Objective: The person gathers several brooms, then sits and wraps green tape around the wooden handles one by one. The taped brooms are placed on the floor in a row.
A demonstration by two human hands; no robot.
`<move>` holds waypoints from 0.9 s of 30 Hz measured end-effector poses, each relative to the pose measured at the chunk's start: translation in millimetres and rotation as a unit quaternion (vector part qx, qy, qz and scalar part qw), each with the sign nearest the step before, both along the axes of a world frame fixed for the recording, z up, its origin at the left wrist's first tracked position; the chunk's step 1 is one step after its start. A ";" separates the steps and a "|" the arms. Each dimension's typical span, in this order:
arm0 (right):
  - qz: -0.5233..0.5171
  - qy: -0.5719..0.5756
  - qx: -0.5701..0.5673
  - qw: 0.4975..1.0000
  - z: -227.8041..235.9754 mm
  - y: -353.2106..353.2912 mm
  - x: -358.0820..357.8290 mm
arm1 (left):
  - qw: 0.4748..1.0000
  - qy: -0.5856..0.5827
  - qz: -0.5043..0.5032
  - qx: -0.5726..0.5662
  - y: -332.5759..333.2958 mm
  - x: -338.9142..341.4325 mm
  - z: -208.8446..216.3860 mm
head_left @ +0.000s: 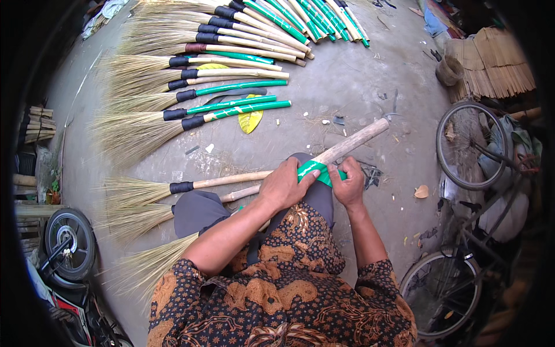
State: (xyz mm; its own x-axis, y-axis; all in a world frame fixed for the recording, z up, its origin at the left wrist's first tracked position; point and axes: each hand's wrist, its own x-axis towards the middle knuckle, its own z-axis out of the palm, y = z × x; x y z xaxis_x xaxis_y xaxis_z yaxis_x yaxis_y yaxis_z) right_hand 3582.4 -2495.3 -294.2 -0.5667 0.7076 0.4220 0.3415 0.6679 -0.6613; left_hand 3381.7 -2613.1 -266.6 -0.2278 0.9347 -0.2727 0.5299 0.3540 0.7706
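Much of the scene is grey floor point(381, 75), with a bicycle point(491, 209) at the right and a motorbike point(68, 246) at the near left. A row of brooms point(217, 39) fans across the far left; several handles there carry green, others show plain wood. Two more brooms point(231, 180) lie nearer, at the left, their visible handles unwrapped. The broom in hand point(352, 141) slants across the lap, bare end toward the far right. The left hand point(283, 185) has its fingers closed around the handle, thumb pressing on the wrap; the right hand point(348, 182) has its fingers pinched together on the loose part of the green tape point(309, 169). This handle looks only partly wrapped: green covers a stretch at the hands, and the outer end remains wood. The left forearm hides how much lies below. A yellow leaf point(250, 120) lies beyond.
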 end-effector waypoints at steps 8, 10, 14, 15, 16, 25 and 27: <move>-0.024 0.001 0.008 1.000 -20.1 8.6 23.3 | 0.938 -0.295 -0.050 -0.174 9.8 3.0 -18.3; -0.036 -0.002 0.014 0.999 -24.3 8.3 25.0 | 0.996 -0.019 -0.056 -0.067 8.0 11.9 -20.8; -0.040 0.028 -0.019 0.999 -25.6 8.1 33.1 | 0.996 -0.070 -0.024 -0.050 8.0 13.9 -20.2; -0.038 0.058 -0.019 0.997 -25.4 8.8 35.5 | 0.948 -0.288 -0.036 -0.127 9.4 10.9 -19.7; -0.039 0.057 -0.054 0.996 -25.7 9.4 37.1 | 0.921 -0.348 -0.066 -0.163 10.9 9.8 -19.6; -0.068 0.010 -0.077 0.995 -36.1 11.4 38.7 | 0.999 0.009 0.017 0.029 6.8 30.3 -21.9; -0.058 0.045 -0.070 0.995 -35.0 17.6 41.0 | 0.999 -0.013 -0.028 0.033 12.8 18.0 -22.5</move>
State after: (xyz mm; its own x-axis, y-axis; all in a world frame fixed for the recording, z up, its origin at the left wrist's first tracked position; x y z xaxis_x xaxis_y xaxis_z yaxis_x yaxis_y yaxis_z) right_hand 3623.3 -2477.7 -329.2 -0.4417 0.8221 0.3592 0.3468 0.5257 -0.7768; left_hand 3399.7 -2600.2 -289.0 -0.1690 0.9618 -0.2153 0.5277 0.2728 0.8044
